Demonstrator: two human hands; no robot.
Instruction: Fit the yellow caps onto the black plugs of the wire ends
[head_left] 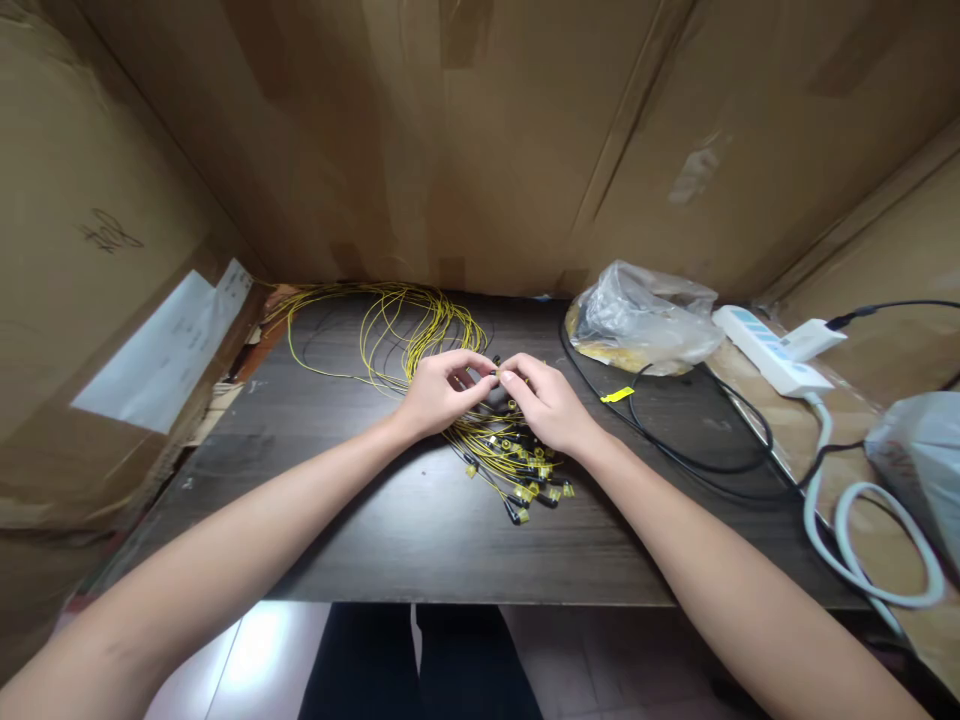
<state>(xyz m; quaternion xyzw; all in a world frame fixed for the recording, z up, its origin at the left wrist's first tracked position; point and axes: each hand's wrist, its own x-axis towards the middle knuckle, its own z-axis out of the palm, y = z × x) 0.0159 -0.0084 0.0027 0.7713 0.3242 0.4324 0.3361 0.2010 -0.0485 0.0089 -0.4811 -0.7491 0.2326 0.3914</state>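
My left hand (448,390) and my right hand (546,400) meet over the middle of a dark wood-grain table. Thumb and fingers of each hand are pinched together, tip to tip, around a small dark connector end (496,372) that the fingers mostly cover. Below them lies a bunch of black connectors with clear yellow caps (529,470), fanned toward the table's front. Thin yellow wires (442,325) run from this bunch, looping to the back left. Which wire leads to the pinched piece is hidden.
At the back right sits a crumpled clear plastic bag (645,310). Beside it lie a black cable (675,455) with a yellow tag (618,395) and a white power strip (772,350). A white cord (832,530) coils at the right edge. Cardboard walls (420,150) enclose the table.
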